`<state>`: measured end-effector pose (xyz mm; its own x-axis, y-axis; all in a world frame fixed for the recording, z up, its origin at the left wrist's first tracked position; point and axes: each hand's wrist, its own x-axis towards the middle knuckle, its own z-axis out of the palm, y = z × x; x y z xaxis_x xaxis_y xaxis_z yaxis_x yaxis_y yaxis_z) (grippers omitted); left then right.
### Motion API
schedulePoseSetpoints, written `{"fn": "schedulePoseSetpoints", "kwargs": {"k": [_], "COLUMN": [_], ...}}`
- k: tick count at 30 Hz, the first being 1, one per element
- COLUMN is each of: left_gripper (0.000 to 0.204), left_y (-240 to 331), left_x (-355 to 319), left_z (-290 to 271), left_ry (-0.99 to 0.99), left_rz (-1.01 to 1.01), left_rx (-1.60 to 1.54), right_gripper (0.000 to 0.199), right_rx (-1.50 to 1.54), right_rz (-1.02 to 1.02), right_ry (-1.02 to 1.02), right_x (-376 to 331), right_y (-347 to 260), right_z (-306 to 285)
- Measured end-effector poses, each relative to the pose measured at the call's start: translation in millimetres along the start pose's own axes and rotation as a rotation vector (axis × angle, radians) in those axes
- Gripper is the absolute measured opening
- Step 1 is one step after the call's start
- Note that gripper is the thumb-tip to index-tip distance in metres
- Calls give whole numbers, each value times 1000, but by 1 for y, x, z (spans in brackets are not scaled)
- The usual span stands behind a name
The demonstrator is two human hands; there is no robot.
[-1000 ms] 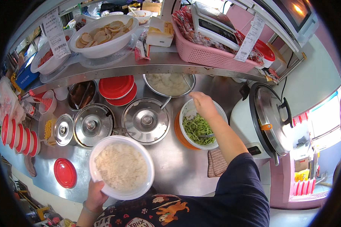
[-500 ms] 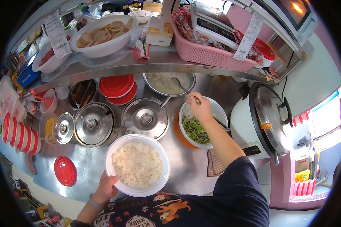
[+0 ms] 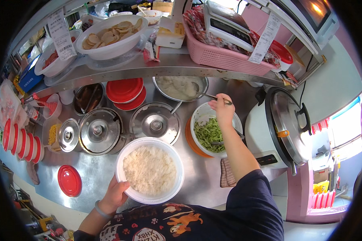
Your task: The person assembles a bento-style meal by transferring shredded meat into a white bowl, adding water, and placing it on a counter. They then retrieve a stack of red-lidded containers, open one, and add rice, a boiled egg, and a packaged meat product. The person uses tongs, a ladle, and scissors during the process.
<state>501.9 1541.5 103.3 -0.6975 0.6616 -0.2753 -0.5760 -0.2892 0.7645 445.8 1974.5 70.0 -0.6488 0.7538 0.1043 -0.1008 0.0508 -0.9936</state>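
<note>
My left hand (image 3: 114,196) grips the lower left rim of a round white plastic bowl (image 3: 180,172), thumb over the edge. White rice (image 3: 149,170) fills it. Farther off, my right hand (image 3: 223,109) is closed round the handle of a metal spoon (image 3: 211,96). The spoon's head dips into a pale, thick mixture (image 3: 175,85) in a steel basin (image 3: 158,90) below the shelf. Under my right forearm stands a white tub (image 3: 237,117) of green shredded vegetable (image 3: 208,134), with a metal utensil in it, partly hidden by the arm.
Lidded steel pots (image 3: 98,130) and a large steel lid (image 3: 155,123) stand left of the tub. Red lids (image 3: 124,90) lie behind them; another red lid (image 3: 69,180) lies at front left. A rice cooker (image 3: 261,132) stands right. The steel shelf (image 3: 173,71) overhangs the back.
My right hand has shifted right, and the spoon's head has moved right and lies lower in the mixture. The rice bowl has moved slightly right and away from me.
</note>
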Motion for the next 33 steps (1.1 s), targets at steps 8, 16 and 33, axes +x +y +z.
{"fn": "schedulePoseSetpoints", "kwargs": {"k": [8,16,33], "left_gripper": [73,74,69], "left_y": [-5,-7,-8], "left_x": [6,4,10], "left_z": [1,-3,2], "left_ry": [-14,4,-23], "left_rz": [-14,-8,-27], "left_rx": [8,1,-43], "right_gripper": [17,16,19], "right_rx": [-93,65,284], "right_rz": [-152,-75,127], "right_ry": [-104,22,180], "right_x": [4,7,19], "right_y": [9,15,14], "right_z": [6,10,-14]}}
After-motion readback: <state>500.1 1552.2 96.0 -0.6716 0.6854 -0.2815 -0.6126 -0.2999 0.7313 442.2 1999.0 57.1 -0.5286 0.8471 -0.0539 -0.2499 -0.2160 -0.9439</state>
